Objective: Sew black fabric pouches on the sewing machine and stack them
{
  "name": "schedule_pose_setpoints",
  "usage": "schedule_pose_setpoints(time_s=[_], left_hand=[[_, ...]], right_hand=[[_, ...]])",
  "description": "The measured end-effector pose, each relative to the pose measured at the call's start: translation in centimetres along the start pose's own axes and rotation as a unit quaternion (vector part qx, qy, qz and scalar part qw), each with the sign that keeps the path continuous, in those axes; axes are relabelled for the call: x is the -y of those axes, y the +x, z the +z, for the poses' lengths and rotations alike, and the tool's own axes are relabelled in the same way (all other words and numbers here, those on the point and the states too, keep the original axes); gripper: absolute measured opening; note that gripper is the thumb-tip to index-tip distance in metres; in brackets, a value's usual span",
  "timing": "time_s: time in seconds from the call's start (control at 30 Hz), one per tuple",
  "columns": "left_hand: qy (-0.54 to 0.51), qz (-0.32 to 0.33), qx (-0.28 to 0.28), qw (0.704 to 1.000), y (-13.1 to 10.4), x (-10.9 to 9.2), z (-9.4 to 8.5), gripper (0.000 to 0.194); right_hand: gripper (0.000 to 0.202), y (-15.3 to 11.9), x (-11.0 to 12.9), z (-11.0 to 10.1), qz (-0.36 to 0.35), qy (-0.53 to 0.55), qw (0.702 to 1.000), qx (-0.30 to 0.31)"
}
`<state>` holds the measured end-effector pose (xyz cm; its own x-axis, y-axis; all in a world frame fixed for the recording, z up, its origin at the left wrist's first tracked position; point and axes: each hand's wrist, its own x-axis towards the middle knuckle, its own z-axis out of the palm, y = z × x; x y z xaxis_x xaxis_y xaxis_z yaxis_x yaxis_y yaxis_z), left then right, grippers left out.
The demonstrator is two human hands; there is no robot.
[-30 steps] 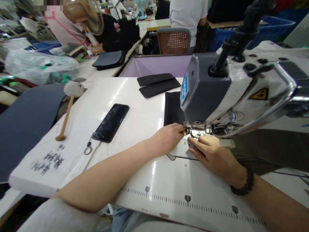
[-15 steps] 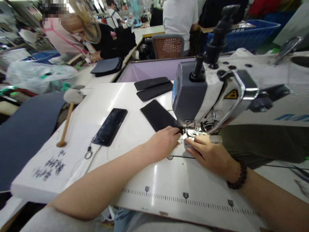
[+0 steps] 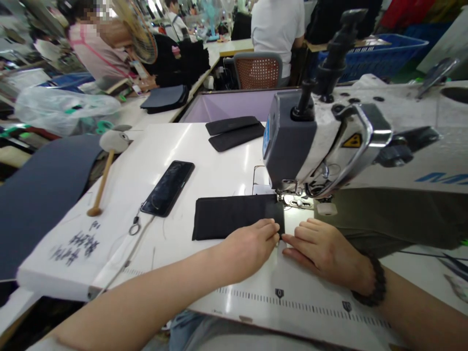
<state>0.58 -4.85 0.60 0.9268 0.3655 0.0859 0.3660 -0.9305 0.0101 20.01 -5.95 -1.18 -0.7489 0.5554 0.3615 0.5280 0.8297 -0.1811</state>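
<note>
A black rectangular fabric piece [image 3: 230, 214] lies flat on the sewing machine bed, its long sides running left to right. Its upper right corner is at the presser foot [image 3: 281, 196] of the sewing machine [image 3: 292, 136]. My left hand [image 3: 252, 248] is closed on the lower right part of the piece, fingertips at its short edge. Beside that corner rests my right hand [image 3: 327, 251], with a dark bead bracelet at the wrist; its forefinger reaches the corner and its thumb lies apart on the bed.
Two black strips [image 3: 236, 134] lie behind the piece. A phone [image 3: 168, 187] with a cord and a wooden-handled mallet [image 3: 104, 173] are on the left. A ruler scale [image 3: 310, 308] runs along the front edge. Other people sit beyond the table, near a blue basket [image 3: 383, 56].
The black piece has turned from a slant to lie level, and its right edge has come nearer me. Both hands have drawn back slightly from the presser foot.
</note>
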Motion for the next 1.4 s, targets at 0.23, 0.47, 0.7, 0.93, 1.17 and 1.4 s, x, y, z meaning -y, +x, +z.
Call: schedule_pose_setpoints(time_s=[0.23,0.47,0.7,0.93,1.17,1.4], left_hand=[[-0.05,-0.063,-0.02,0.997,-0.4,0.1,1.1,0.022],[-0.008,-0.015,0.002,1.0,0.2,1.1,0.9,0.025],[-0.029,-0.036,0.032,0.998,1.2,2.9,0.9,0.028],[-0.073,-0.074,0.042,0.994,2.2,4.6,1.0,0.022],[-0.084,-0.1,0.026,0.991,2.8,6.0,1.6,0.017],[-0.089,-0.097,0.001,0.991,2.8,6.2,1.8,0.017]], right_hand=[[0.027,0.2,0.0,0.2,0.005,-0.003,1.0,0.002],[0.029,0.2,-0.4,0.6,0.048,-0.028,0.998,0.003],[0.03,0.4,-1.2,1.1,0.09,-0.057,0.994,-0.001],[0.029,0.3,-1.6,1.5,0.151,-0.065,0.986,0.023],[0.032,0.2,-1.7,1.6,0.153,-0.054,0.986,0.026],[0.032,0.2,-1.8,1.6,0.157,-0.034,0.986,0.035]])
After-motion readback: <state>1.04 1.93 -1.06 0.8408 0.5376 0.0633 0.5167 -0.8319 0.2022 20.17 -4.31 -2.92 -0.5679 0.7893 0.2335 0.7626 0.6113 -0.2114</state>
